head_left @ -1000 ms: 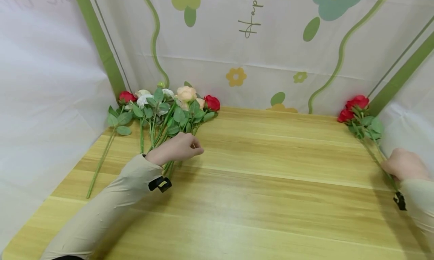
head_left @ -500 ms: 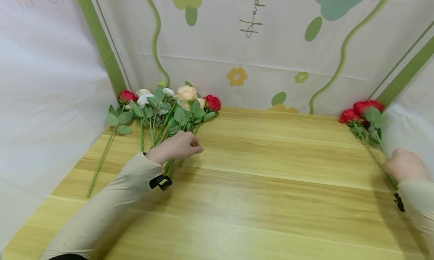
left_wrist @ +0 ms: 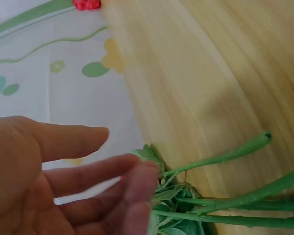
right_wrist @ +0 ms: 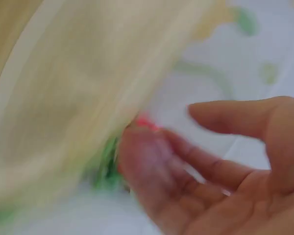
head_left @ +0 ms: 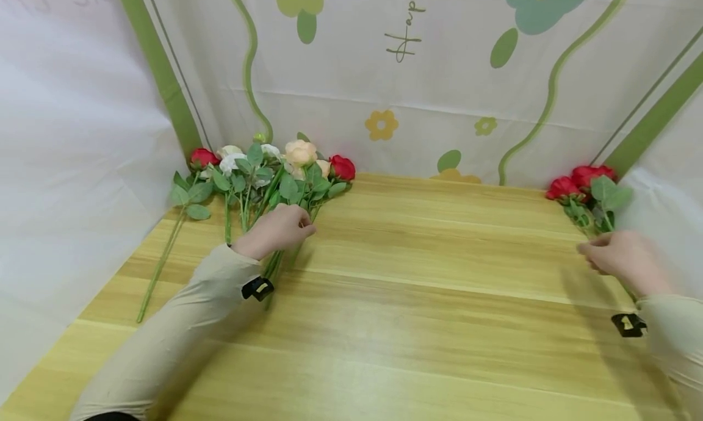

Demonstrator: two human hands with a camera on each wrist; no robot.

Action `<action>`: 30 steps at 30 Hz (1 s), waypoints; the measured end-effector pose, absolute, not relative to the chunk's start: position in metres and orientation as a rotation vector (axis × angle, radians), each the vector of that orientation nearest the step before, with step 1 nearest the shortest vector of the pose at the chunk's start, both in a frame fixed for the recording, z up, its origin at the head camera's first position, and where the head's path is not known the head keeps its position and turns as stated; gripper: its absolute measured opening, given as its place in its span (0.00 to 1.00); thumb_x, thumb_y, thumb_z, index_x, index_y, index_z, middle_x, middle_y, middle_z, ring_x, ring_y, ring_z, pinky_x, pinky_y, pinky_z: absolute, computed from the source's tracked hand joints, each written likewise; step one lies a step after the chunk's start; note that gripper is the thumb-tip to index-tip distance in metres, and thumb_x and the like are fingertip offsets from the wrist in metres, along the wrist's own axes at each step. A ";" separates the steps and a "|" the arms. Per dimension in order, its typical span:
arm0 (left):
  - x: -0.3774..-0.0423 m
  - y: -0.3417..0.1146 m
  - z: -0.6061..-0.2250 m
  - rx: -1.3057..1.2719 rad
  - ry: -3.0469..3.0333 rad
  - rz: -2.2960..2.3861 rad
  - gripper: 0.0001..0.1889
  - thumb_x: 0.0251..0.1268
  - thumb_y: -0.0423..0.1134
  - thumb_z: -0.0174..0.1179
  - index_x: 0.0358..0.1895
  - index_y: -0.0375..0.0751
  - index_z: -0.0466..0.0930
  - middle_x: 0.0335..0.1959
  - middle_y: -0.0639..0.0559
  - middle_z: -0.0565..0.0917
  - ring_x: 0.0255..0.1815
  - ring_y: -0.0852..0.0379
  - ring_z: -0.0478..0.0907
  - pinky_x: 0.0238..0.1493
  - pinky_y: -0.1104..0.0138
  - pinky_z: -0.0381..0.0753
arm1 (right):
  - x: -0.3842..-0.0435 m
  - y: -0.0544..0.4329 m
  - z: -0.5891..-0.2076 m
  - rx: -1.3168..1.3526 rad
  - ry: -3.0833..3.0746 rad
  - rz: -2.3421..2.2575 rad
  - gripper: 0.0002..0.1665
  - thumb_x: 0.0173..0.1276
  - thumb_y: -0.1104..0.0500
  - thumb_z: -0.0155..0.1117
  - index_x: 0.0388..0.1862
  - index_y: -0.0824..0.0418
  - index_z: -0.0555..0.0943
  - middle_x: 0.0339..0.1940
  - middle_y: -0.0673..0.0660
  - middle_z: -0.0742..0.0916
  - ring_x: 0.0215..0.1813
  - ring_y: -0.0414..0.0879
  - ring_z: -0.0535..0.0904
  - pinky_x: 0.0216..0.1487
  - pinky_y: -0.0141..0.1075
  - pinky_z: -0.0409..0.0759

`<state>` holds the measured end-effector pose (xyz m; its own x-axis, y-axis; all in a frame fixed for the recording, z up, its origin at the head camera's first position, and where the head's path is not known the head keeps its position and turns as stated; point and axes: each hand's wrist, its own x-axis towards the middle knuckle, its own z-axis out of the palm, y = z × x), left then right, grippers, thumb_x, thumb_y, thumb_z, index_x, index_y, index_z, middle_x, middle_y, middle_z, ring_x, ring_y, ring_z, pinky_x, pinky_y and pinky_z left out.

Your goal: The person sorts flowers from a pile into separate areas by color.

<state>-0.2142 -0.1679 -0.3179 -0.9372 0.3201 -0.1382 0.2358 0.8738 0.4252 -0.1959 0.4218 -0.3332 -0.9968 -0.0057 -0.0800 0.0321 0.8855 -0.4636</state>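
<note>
My left hand hovers over the green stems of a bunch of artificial roses. Its thumb stands apart from loosely bent fingers, and nothing is between them in the left wrist view. Peach roses, white roses and a red rose head that bunch. On the right, two red roses lie at the table's back corner with their leaves. My right hand is above their stems, partly hiding them. In the blurred right wrist view its thumb and fingers are apart, holding nothing.
A single stem with a red rose lies at the left edge of the wooden table. A printed white cloth rises behind the table, and white sheets hang at both sides.
My right hand has let go of a red rose, set beside the other one, and moved a little left. My left hand has shifted slightly left and up.
</note>
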 end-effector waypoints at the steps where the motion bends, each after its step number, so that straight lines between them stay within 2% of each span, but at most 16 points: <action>1: -0.215 -0.168 -0.318 0.424 2.857 0.620 0.14 0.75 0.43 0.55 0.39 0.37 0.85 0.21 0.53 0.78 0.16 0.60 0.68 0.23 0.65 0.69 | -0.196 0.413 -0.331 -0.011 2.910 -0.837 0.26 0.76 0.51 0.54 0.40 0.77 0.80 0.28 0.58 0.85 0.27 0.44 0.81 0.29 0.39 0.80; 3: -0.217 -0.168 -0.318 0.413 2.886 0.661 0.13 0.75 0.42 0.54 0.44 0.38 0.85 0.24 0.52 0.80 0.18 0.59 0.70 0.23 0.64 0.70 | -0.195 0.394 -0.323 -0.030 2.815 -0.976 0.33 0.78 0.48 0.53 0.57 0.80 0.74 0.38 0.61 0.87 0.34 0.41 0.84 0.35 0.36 0.82; 4: -0.218 -0.168 -0.318 0.409 2.904 0.681 0.13 0.75 0.41 0.54 0.44 0.37 0.85 0.24 0.52 0.79 0.17 0.59 0.69 0.22 0.64 0.70 | -0.194 0.384 -0.319 -0.040 2.797 -1.022 0.34 0.78 0.47 0.53 0.60 0.80 0.72 0.41 0.62 0.87 0.35 0.40 0.84 0.37 0.35 0.82; 7: -0.222 -0.166 -0.320 0.396 2.965 0.704 0.12 0.74 0.40 0.52 0.40 0.38 0.84 0.17 0.53 0.73 0.15 0.60 0.64 0.18 0.66 0.64 | -0.187 0.357 -0.307 -0.074 2.872 -0.978 0.31 0.77 0.45 0.54 0.59 0.73 0.75 0.42 0.60 0.87 0.36 0.38 0.83 0.36 0.34 0.80; 10: -0.226 -0.163 -0.323 0.399 3.006 0.670 0.13 0.74 0.39 0.51 0.30 0.40 0.80 0.12 0.54 0.64 0.13 0.61 0.57 0.15 0.67 0.59 | -0.179 0.335 -0.299 -0.125 2.930 -0.968 0.29 0.76 0.45 0.55 0.57 0.69 0.77 0.44 0.61 0.86 0.37 0.40 0.82 0.37 0.34 0.79; 15: -0.226 -0.162 -0.330 0.354 2.966 0.564 0.23 0.74 0.42 0.54 0.16 0.45 0.65 0.10 0.56 0.58 0.11 0.61 0.54 0.14 0.69 0.55 | -0.165 0.304 -0.294 -0.192 2.930 -1.038 0.27 0.76 0.44 0.56 0.57 0.65 0.78 0.46 0.60 0.86 0.39 0.40 0.82 0.38 0.32 0.79; 18: -0.225 -0.162 -0.335 0.334 2.934 0.512 0.26 0.74 0.43 0.56 0.13 0.47 0.60 0.09 0.57 0.56 0.10 0.62 0.52 0.13 0.70 0.54 | -0.160 0.289 -0.295 -0.231 2.886 -1.117 0.25 0.76 0.46 0.56 0.57 0.65 0.78 0.46 0.60 0.86 0.40 0.41 0.82 0.39 0.31 0.80; 22: -0.226 -0.162 -0.339 0.305 2.946 0.478 0.27 0.72 0.40 0.56 0.11 0.48 0.59 0.09 0.57 0.54 0.11 0.62 0.48 0.14 0.69 0.52 | -0.154 0.273 -0.295 -0.247 2.833 -1.176 0.26 0.76 0.45 0.57 0.58 0.64 0.78 0.47 0.60 0.85 0.42 0.43 0.83 0.42 0.32 0.80; 28: -0.230 -0.162 -0.342 0.209 2.950 0.416 0.23 0.70 0.36 0.54 0.13 0.46 0.61 0.11 0.55 0.57 0.12 0.59 0.54 0.15 0.66 0.59 | -0.148 0.256 -0.294 -0.273 2.803 -1.187 0.26 0.75 0.43 0.57 0.59 0.62 0.78 0.48 0.58 0.85 0.45 0.48 0.83 0.44 0.33 0.79; 30: -0.231 -0.161 -0.345 0.190 2.942 0.392 0.21 0.68 0.34 0.52 0.14 0.46 0.61 0.12 0.55 0.56 0.13 0.59 0.54 0.16 0.66 0.59 | -0.147 0.252 -0.294 -0.288 2.791 -1.202 0.26 0.75 0.44 0.57 0.59 0.62 0.78 0.48 0.58 0.85 0.45 0.48 0.83 0.44 0.33 0.79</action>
